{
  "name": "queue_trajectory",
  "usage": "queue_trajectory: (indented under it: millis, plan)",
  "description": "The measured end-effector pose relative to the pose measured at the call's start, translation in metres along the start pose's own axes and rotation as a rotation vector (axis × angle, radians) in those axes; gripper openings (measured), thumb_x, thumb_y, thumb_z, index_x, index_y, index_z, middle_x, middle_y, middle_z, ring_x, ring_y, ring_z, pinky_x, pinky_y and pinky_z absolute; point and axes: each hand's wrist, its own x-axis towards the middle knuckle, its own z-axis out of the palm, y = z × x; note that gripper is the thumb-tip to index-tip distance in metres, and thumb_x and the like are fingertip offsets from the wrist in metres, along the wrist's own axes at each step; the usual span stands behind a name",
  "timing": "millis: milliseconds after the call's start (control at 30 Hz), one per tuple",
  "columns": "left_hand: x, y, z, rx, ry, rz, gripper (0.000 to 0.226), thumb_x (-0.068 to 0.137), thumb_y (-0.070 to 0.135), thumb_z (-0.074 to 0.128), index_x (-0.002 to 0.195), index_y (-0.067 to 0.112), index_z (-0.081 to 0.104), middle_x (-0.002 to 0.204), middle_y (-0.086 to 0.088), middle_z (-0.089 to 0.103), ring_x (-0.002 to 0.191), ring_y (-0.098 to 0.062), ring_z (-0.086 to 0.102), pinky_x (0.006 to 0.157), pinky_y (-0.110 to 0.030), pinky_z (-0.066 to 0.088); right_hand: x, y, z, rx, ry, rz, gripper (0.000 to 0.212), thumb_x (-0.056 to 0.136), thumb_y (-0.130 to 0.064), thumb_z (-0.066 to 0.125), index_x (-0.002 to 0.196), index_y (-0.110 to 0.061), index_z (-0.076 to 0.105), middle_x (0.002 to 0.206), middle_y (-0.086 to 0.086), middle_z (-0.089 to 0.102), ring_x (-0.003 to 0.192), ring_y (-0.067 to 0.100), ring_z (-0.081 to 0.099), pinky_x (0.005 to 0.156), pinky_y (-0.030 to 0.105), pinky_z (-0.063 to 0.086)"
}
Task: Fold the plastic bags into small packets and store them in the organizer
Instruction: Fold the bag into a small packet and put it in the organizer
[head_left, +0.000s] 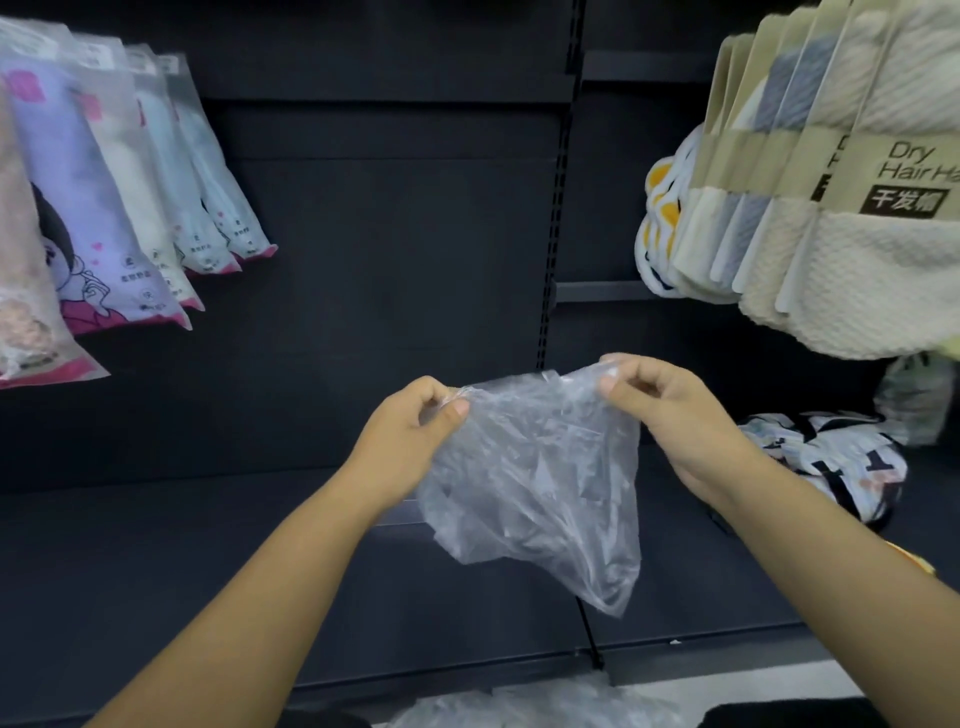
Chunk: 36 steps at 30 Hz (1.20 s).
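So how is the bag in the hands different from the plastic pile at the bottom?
The clear plastic bag is held up in the air, pinched by the left hand and right hand; the plastic pile lies low, untouched. The held bag is spread open and hanging; the pile is bunched and partly cut off by the picture's edge. Both are thin, see-through and crinkly.

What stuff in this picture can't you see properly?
Head view only:
- Crumpled clear plastic heap: cut off by the bottom edge.
- Cream hair towels with "Dry Hair" card labels: the right edge crops the wording.
- Pastel packets with pink bottoms: small print too blurred to read.
- Organizer: nowhere in view.
- Clear wrinkled plastic bag: pinched by the left hand and right hand, which hide its top corners.
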Motion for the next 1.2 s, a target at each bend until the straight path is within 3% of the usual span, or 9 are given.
queue_trajectory:
  millis: [133, 267, 367, 533, 667, 800, 900, 1033, 1200]
  plan:
    - [0.006, -0.009, -0.005, -0.055, -0.051, -0.066, 0.018, 0.095, 0.024, 0.057, 0.08, 0.015, 0.059, 0.114, 0.014, 0.066, 0.102, -0.007, 0.062, 0.08, -0.02, 0.047, 0.008, 0.002, -0.012, 0.232, -0.074, -0.012, 0.02, 0.08, -0.039, 0.065, 0.067, -0.024, 0.065, 0.127, -0.008, 0.063, 0.118, 0.006, 0.057, 0.102, 0.036, 0.04]
    - [0.011, -0.017, -0.009, -0.058, -0.237, -0.145, 0.019, 0.093, 0.027, 0.06, 0.081, 0.013, 0.058, 0.079, 0.002, 0.067, 0.074, -0.008, 0.06, 0.083, -0.025, 0.046, 0.016, 0.009, -0.011, 0.226, -0.064, -0.051, 0.028, 0.081, -0.045, 0.067, 0.07, -0.02, 0.059, 0.075, 0.004, 0.064, 0.067, 0.019, 0.059, 0.068, 0.031, 0.048]
    - [0.017, -0.028, -0.014, 0.02, -0.402, -0.265, 0.012, 0.091, 0.021, 0.064, 0.083, 0.012, 0.062, 0.066, 0.006, 0.064, 0.061, -0.003, 0.055, 0.068, -0.02, 0.045, 0.03, 0.022, -0.005, -0.015, 0.021, -0.072, 0.029, 0.092, -0.038, 0.06, 0.073, -0.016, 0.059, 0.061, 0.01, 0.052, 0.056, 0.02, 0.044, 0.054, 0.03, 0.041]
    - [0.045, -0.056, -0.004, 0.022, -0.684, -0.423, 0.043, 0.075, 0.056, 0.069, 0.107, 0.027, 0.065, 0.096, 0.016, 0.072, 0.089, 0.006, 0.065, 0.079, -0.011, 0.048, 0.057, 0.06, 0.022, -0.084, -0.092, 0.06, 0.028, 0.092, -0.029, 0.061, 0.069, -0.014, 0.059, 0.05, -0.002, 0.05, 0.044, 0.009, 0.041, 0.045, 0.02, 0.038]
    - [0.069, -0.104, 0.04, -0.301, -0.599, -0.536, 0.054, 0.074, 0.059, 0.063, 0.114, 0.022, 0.066, 0.11, 0.003, 0.072, 0.103, -0.012, 0.067, 0.091, -0.028, 0.051, 0.072, 0.114, 0.062, -0.079, -0.284, 0.105, 0.027, 0.092, -0.028, 0.062, 0.073, -0.008, 0.057, 0.055, 0.006, 0.055, 0.05, 0.016, 0.046, 0.05, 0.026, 0.038]
    - [0.072, -0.176, 0.075, -0.55, -0.381, -0.747, 0.042, 0.072, 0.032, 0.075, 0.103, 0.004, 0.071, 0.101, -0.017, 0.071, 0.085, -0.024, 0.069, 0.075, -0.033, 0.057, 0.084, 0.171, 0.082, -0.123, -0.357, 0.126, 0.027, 0.091, -0.032, 0.061, 0.083, -0.007, 0.059, 0.065, 0.012, 0.051, 0.059, 0.021, 0.042, 0.059, 0.034, 0.035]
    - [0.067, -0.228, 0.081, -0.535, -0.159, -0.863, 0.04, 0.067, 0.028, 0.076, 0.098, 0.003, 0.071, 0.093, -0.016, 0.073, 0.075, -0.024, 0.07, 0.066, -0.031, 0.056, 0.086, 0.211, 0.069, -0.101, -0.32, 0.255, 0.037, 0.085, -0.054, 0.052, 0.1, -0.023, 0.063, 0.091, -0.001, 0.065, 0.08, 0.01, 0.063, 0.082, 0.03, 0.048]
    - [0.057, -0.284, 0.079, -0.403, 0.034, -0.911, 0.026, 0.085, 0.024, 0.069, 0.098, 0.002, 0.07, 0.09, -0.014, 0.07, 0.078, -0.026, 0.064, 0.075, -0.035, 0.052, 0.056, 0.262, 0.042, -0.068, -0.543, 0.395, 0.046, 0.085, -0.074, 0.038, 0.112, -0.045, 0.062, 0.12, -0.018, 0.061, 0.113, 0.0, 0.056, 0.097, 0.025, 0.045]
    - [0.05, -0.32, 0.077, -0.35, 0.098, -0.929, 0.023, 0.085, 0.025, 0.07, 0.096, 0.005, 0.07, 0.091, -0.018, 0.072, 0.076, -0.027, 0.065, 0.072, -0.037, 0.055, 0.022, 0.317, 0.07, -0.329, -0.574, 0.393, 0.047, 0.077, -0.04, 0.077, 0.118, -0.04, 0.052, 0.118, -0.016, 0.046, 0.105, -0.008, 0.048, 0.085, 0.006, 0.037]
